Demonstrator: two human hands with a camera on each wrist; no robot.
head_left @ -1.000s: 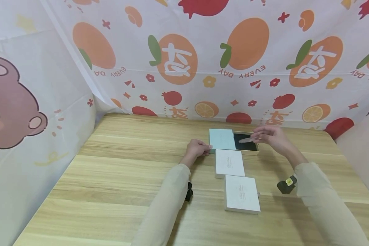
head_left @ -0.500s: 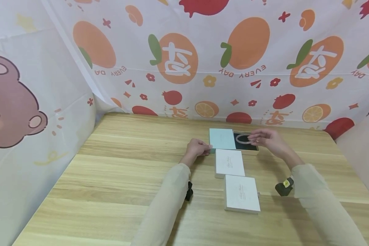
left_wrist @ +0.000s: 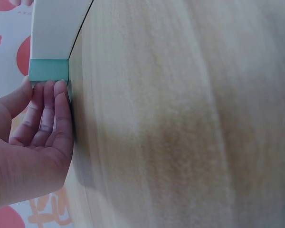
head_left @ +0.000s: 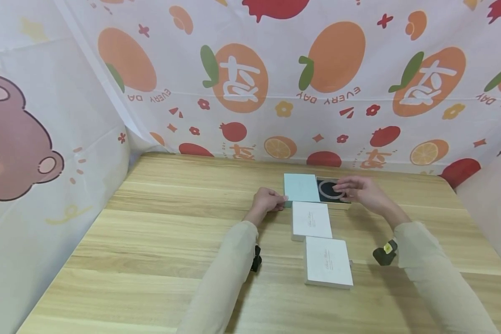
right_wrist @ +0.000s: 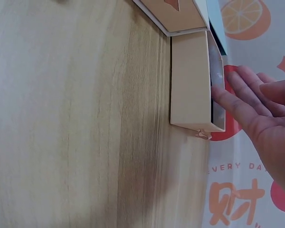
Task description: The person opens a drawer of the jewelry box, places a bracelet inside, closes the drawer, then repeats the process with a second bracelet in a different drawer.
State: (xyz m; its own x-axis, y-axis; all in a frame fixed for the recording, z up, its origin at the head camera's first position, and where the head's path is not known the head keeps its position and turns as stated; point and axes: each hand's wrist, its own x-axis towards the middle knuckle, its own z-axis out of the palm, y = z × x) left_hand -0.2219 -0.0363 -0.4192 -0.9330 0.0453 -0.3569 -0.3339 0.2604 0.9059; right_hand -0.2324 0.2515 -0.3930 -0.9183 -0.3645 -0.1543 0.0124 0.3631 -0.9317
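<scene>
My left hand (head_left: 265, 202) holds the front left corner of a pale teal box (head_left: 302, 187), thumb at its top edge, curled fingers at its end in the left wrist view. From that box's right side a cream drawer (head_left: 338, 206) with a black lining is pulled out. A pale, thin bangle (head_left: 320, 190) lies in the drawer, its right part covered by my fingers. Over it, my right hand (head_left: 369, 195) has loosely extended fingers touching the bangle or the lining. In the right wrist view one fingertip dips past the rim of the drawer (right_wrist: 192, 80).
Two white boxes with faint lettering lie in front of the teal one: a smaller white box (head_left: 311, 221) against it, then a larger white box (head_left: 329, 262) nearer me. A wooden table (head_left: 150, 260) carries everything. A fruit-print cloth (head_left: 292, 83) hangs behind.
The bangle has gone from tilted in my right fingers to lying flat in the drawer. My right hand has moved slightly left and down, its fingers loosened. My left hand has stayed put.
</scene>
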